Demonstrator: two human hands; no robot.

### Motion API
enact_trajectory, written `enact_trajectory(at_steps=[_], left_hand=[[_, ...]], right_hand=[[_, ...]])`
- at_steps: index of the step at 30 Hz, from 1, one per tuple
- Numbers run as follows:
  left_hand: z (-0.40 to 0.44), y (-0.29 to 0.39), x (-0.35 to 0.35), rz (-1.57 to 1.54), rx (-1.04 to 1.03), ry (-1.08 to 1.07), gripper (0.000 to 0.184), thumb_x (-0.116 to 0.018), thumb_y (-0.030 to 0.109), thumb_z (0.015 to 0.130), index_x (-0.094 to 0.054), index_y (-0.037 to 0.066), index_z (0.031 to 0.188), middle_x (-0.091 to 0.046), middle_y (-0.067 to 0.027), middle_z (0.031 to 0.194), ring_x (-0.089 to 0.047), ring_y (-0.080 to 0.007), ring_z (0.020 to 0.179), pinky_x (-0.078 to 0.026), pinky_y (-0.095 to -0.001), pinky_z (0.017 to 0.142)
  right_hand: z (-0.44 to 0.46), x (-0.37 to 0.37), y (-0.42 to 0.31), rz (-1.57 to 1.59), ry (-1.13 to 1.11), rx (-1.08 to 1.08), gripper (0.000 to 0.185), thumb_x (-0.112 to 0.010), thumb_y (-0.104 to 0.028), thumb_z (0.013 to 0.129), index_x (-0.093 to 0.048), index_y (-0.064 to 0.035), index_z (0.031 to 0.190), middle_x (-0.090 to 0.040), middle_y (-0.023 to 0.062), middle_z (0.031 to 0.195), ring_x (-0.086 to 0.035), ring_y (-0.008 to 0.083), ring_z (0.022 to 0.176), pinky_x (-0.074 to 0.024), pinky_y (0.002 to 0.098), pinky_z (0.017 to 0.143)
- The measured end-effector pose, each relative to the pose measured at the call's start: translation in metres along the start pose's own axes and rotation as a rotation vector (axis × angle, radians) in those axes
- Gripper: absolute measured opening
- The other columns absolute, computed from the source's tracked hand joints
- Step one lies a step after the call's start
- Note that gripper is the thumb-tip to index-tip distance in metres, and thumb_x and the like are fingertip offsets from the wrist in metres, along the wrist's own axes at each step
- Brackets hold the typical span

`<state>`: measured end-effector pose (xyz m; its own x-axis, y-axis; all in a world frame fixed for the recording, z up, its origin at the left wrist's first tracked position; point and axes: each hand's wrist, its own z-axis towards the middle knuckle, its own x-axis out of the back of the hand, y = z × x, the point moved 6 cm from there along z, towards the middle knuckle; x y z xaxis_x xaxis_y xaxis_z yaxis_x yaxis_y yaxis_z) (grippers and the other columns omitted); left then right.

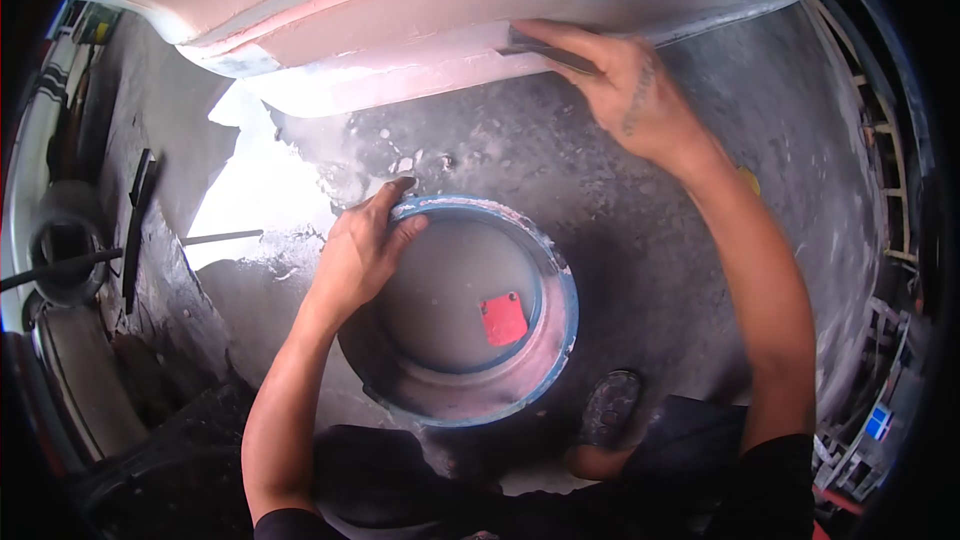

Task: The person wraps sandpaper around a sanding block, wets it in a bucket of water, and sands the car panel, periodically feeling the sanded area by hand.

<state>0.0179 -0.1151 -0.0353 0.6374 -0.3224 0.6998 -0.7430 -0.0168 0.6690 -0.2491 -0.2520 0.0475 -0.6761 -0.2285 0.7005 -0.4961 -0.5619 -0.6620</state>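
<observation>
Two bare hands are at work in front of me, one up on a curved, pinkish body panel, the other down at a blue-rimmed tub. Open concrete floor lies between the panel's lower edge and the tub, and more runs out to the right of the tub, below the raised forearm. On the left, a long dark bar and a round, tyre-like piece bound that room; a slatted rack edges the far right.

The right hand is bent nearly flat, fingers and thumb closed about a thin dark pad, which lies against the panel just above its lower edge. The pad's long axis slants, its free end pointing left and slightly away from the person, its other end under the palm.

The left hand is half curled astride the tub's rim, thumb inside, forefinger outside. Cloudy water sits in the tub, with a red square piece toward its right side.
</observation>
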Motion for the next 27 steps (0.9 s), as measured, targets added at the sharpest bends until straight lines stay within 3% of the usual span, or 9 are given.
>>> enact_trajectory(at_steps=[2, 7, 10, 14, 16, 19, 21, 22, 27], left_hand=[[0.003, 0.003, 0.001, 0.007, 0.002, -0.012, 0.058, -0.07, 0.039, 0.111, -0.061, -0.002, 0.151, -0.076, -0.0341, 0.127, -0.075, -0.0494, 0.121, -0.056, -0.0509, 0.105], [0.0, 0.004, 0.0, -0.011, -0.018, -0.002, 0.055, -0.069, 0.037, 0.112, -0.061, -0.003, 0.15, -0.077, -0.0342, 0.123, -0.075, -0.0501, 0.12, -0.056, -0.0515, 0.104], [0.001, 0.005, 0.001, 0.01, 0.008, -0.008, 0.056, -0.069, 0.037, 0.112, -0.061, -0.003, 0.15, -0.077, -0.0345, 0.124, -0.075, -0.0502, 0.121, -0.056, -0.0515, 0.104], [0.002, 0.006, -0.001, 0.014, -0.045, 0.013, 0.055, -0.069, 0.036, 0.112, -0.062, -0.003, 0.15, -0.077, -0.0346, 0.123, -0.075, -0.0508, 0.119, -0.056, -0.0519, 0.103], [0.001, 0.004, 0.0, 0.003, -0.013, 0.002, 0.055, -0.07, 0.036, 0.112, -0.062, -0.002, 0.15, -0.077, -0.0346, 0.123, -0.075, -0.0508, 0.119, -0.056, -0.0519, 0.103], [0.001, 0.007, 0.001, 0.022, -0.007, 0.019, 0.053, -0.073, 0.032, 0.109, -0.062, -0.003, 0.148, -0.078, -0.0322, 0.121, -0.075, -0.0507, 0.115, -0.058, -0.0523, 0.098], [0.002, 0.007, 0.001, 0.034, -0.012, 0.022, 0.052, -0.073, 0.032, 0.109, -0.063, -0.002, 0.148, -0.077, -0.0323, 0.12, -0.075, -0.0508, 0.115, -0.058, -0.0522, 0.098], [0.002, 0.006, 0.0, 0.043, -0.013, 0.022, 0.052, -0.072, 0.032, 0.109, -0.063, -0.002, 0.148, -0.077, -0.0324, 0.12, -0.075, -0.0508, 0.115, -0.058, -0.0522, 0.098], [0.002, 0.005, -0.001, 0.022, -0.03, 0.033, 0.051, -0.072, 0.031, 0.11, -0.063, -0.002, 0.147, -0.077, -0.0326, 0.119, -0.075, -0.0511, 0.114, -0.058, -0.0523, 0.097]], right_hand=[[0.003, -0.001, -0.002, 0.109, 0.06, 0.008, 0.043, -0.069, -0.005, 0.105, -0.071, -0.0038, 0.148, -0.076, 0.0212, 0.143, -0.077, 0.0333, 0.127, -0.0576, 0.0393, 0.109], [0.002, 0.009, -0.009, -0.115, -0.002, 0.028, 0.046, -0.07, -0.004, 0.104, -0.072, -0.0064, 0.15, -0.078, 0.0165, 0.142, -0.077, 0.0259, 0.127, -0.0583, 0.0393, 0.107], [0.002, 0.001, -0.006, 0.048, 0.09, 0.056, 0.049, -0.072, -0.004, 0.102, -0.071, -0.0067, 0.151, -0.077, 0.02, 0.142, -0.075, 0.0335, 0.131, -0.0564, 0.041, 0.112], [0.015, -0.013, -0.023, -0.048, -0.035, -0.076, 0.047, -0.069, -0.004, 0.104, -0.071, -0.0045, 0.15, -0.075, 0.0211, 0.145, -0.072, 0.0332, 0.137, -0.0539, 0.04, 0.118], [0.007, 0.001, -0.005, -0.128, 0.002, 0.073, 0.048, -0.071, -0.011, 0.103, -0.072, -0.0144, 0.151, -0.078, 0.0256, 0.127, -0.08, 0.0388, 0.114, -0.0626, 0.0457, 0.103], [0.009, 0.002, -0.016, -0.047, 0.19, 0.272, 0.046, -0.07, -0.012, 0.103, -0.071, -0.0071, 0.149, -0.079, 0.0259, 0.124, -0.083, 0.0394, 0.101, -0.0639, 0.049, 0.093], [0.009, -0.018, -0.023, 0.057, -0.125, -0.276, 0.048, -0.066, -0.002, 0.102, -0.071, -0.0058, 0.15, -0.076, 0.024, 0.141, -0.077, 0.034, 0.128, -0.0579, 0.0395, 0.11], [0.018, -0.025, -0.031, -0.06, 0.052, 0.036, 0.048, -0.068, -0.004, 0.101, -0.071, -0.0057, 0.149, -0.077, 0.0248, 0.137, -0.078, 0.0357, 0.125, -0.0584, 0.042, 0.108], [0.006, 0.008, -0.006, -0.027, 0.013, 0.037, 0.041, -0.07, -0.01, 0.106, -0.072, -0.0033, 0.147, -0.077, 0.0214, 0.141, -0.075, 0.0329, 0.132, -0.0558, 0.0408, 0.115]])
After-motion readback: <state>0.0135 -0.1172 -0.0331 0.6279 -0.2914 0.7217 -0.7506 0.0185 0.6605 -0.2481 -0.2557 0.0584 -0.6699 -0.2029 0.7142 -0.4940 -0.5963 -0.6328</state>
